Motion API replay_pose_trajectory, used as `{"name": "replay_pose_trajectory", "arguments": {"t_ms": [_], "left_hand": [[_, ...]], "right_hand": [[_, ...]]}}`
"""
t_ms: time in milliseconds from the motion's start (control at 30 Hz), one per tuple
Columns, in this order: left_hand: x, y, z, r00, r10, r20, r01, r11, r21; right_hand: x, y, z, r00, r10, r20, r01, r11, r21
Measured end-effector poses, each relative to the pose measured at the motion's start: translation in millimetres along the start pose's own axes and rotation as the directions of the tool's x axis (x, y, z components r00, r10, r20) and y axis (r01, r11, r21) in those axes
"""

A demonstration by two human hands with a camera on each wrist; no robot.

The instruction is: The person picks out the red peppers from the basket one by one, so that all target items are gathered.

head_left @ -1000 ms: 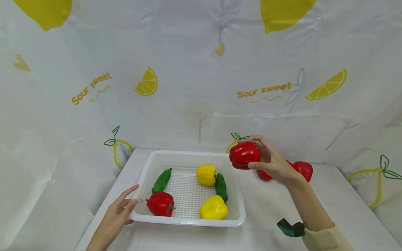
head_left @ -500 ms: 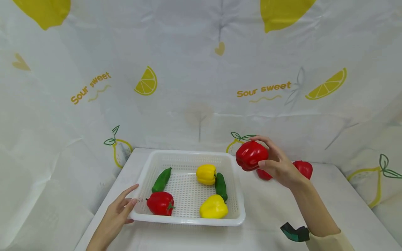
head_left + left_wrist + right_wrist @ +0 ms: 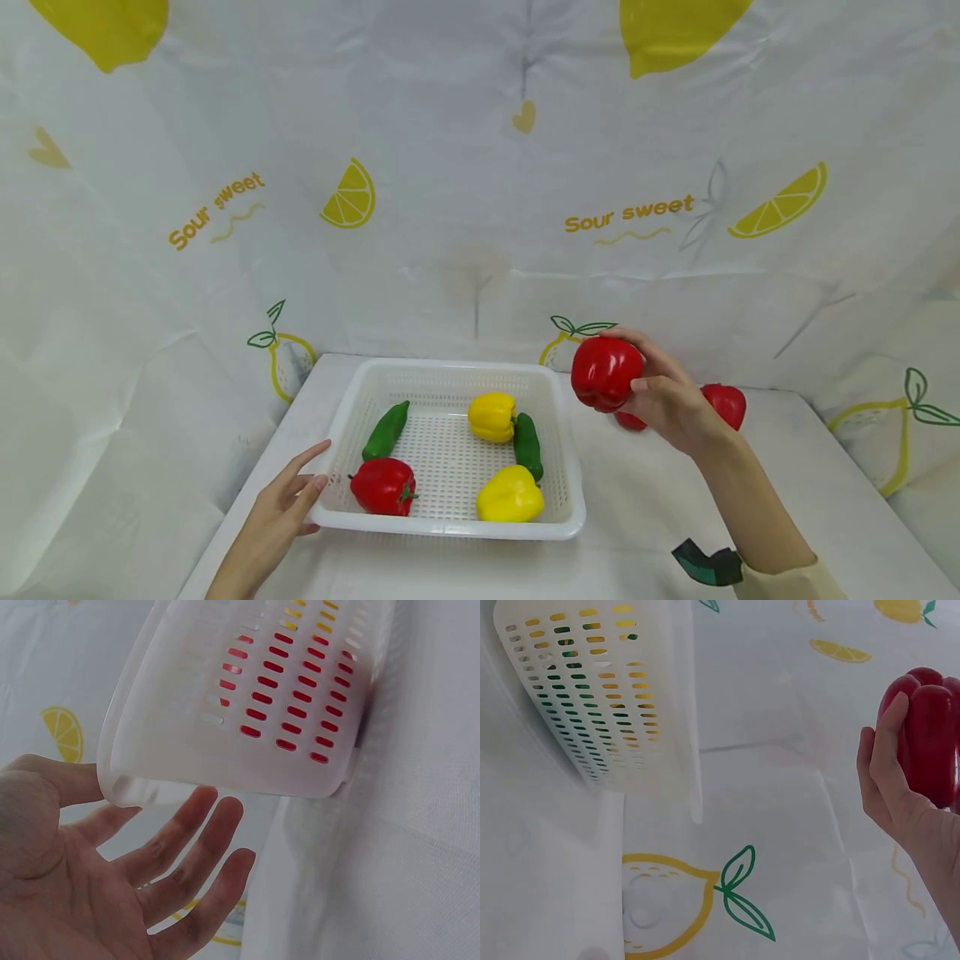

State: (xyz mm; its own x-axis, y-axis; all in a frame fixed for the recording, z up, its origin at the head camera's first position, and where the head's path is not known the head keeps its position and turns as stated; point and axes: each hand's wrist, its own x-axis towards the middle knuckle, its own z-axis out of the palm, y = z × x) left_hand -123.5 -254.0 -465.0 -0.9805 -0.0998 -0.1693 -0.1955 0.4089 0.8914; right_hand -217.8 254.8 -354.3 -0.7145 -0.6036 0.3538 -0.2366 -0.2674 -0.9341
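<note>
My right hand [image 3: 667, 400] holds a glossy red bell pepper [image 3: 606, 372] in the air, just right of the white basket [image 3: 450, 529]. In the right wrist view, fingers wrap the side of that pepper [image 3: 930, 742]. At the basket's left front corner my left hand [image 3: 273, 517] touches the rim with spread, relaxed fingers. From the left wrist view, the left hand [image 3: 142, 862] has several fingers below the rim, apart from one another. Inside the basket lie a red bell pepper [image 3: 384, 487], a yellow one [image 3: 492, 417], another yellow one [image 3: 510, 494] and two green peppers, left [image 3: 386, 431] and right [image 3: 528, 447].
Behind the right hand, more red peppers rest on the white table [image 3: 645, 500]; one red pepper [image 3: 724, 405] shows at the right, another [image 3: 631, 421] is mostly hidden. A lemon-printed white sheet [image 3: 450, 208] stands behind the table.
My right hand has moved a little to the right, away from the basket, with the red bell pepper turning in it. The left hand and basket have stayed put.
</note>
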Motion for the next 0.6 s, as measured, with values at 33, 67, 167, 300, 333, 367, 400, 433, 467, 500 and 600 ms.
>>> {"name": "replay_pose_trajectory", "arguments": {"t_ms": [33, 67, 167, 300, 333, 367, 400, 433, 467, 500, 600], "left_hand": [[0.2, 0.0, 0.1, 1.000, -0.002, -0.001, 0.002, 1.000, 0.000], [0.3, 0.0, 0.2, 1.000, -0.004, 0.000, 0.004, 1.000, 0.000], [0.7, -0.2, 0.3, 1.000, -0.003, 0.002, 0.003, 1.000, 0.002], [0.6, -0.9, 0.5, 1.000, 0.007, 0.003, -0.007, 1.000, -0.001], [0.6, -1.2, 0.4, 1.000, 0.005, 0.002, -0.005, 1.000, -0.004], [0.5, -1.2, 0.4, 1.000, 0.007, 0.002, -0.007, 1.000, -0.003], [0.5, -1.3, 0.3, 1.000, 0.004, 0.003, -0.004, 1.000, -0.005], [0.4, -1.2, 0.2, 1.000, 0.003, 0.004, -0.003, 1.000, -0.001], [0.3, -1.2, 0.0, 1.000, 0.002, 0.005, -0.002, 1.000, 0.001], [0.5, -1.0, -0.1, 1.000, -0.003, 0.006, 0.003, 1.000, 0.000], [0.6, -0.3, -0.2, 1.000, -0.008, 0.009, 0.008, 1.000, 0.003]], "right_hand": [[-0.2, 0, 0, 1.000, 0.003, 0.007, -0.003, 1.000, 0.011], [-0.5, 0, 0, 1.000, 0.011, 0.010, -0.012, 1.000, 0.025], [-1.0, 0, 0, 1.000, 0.026, 0.018, -0.026, 0.999, 0.036], [-2.3, 0, -1, 0.999, 0.041, 0.000, -0.041, 0.999, -0.007], [-3.0, 0, -1, 0.999, 0.040, -0.008, -0.040, 0.999, -0.033], [-3.9, 0, -1, 0.999, 0.039, -0.019, -0.040, 0.997, -0.069], [-5.0, 0, -1, 0.999, 0.036, -0.032, -0.039, 0.993, -0.109], [-6.2, 1, -1, 0.999, 0.029, -0.044, -0.036, 0.987, -0.155], [-7.3, 1, -1, 0.998, 0.025, -0.060, -0.037, 0.978, -0.207], [-8.5, 1, -1, 0.997, 0.021, -0.073, -0.039, 0.967, -0.250], [-12.0, 2, 0, 0.992, 0.018, -0.127, -0.064, 0.928, -0.368]]}}
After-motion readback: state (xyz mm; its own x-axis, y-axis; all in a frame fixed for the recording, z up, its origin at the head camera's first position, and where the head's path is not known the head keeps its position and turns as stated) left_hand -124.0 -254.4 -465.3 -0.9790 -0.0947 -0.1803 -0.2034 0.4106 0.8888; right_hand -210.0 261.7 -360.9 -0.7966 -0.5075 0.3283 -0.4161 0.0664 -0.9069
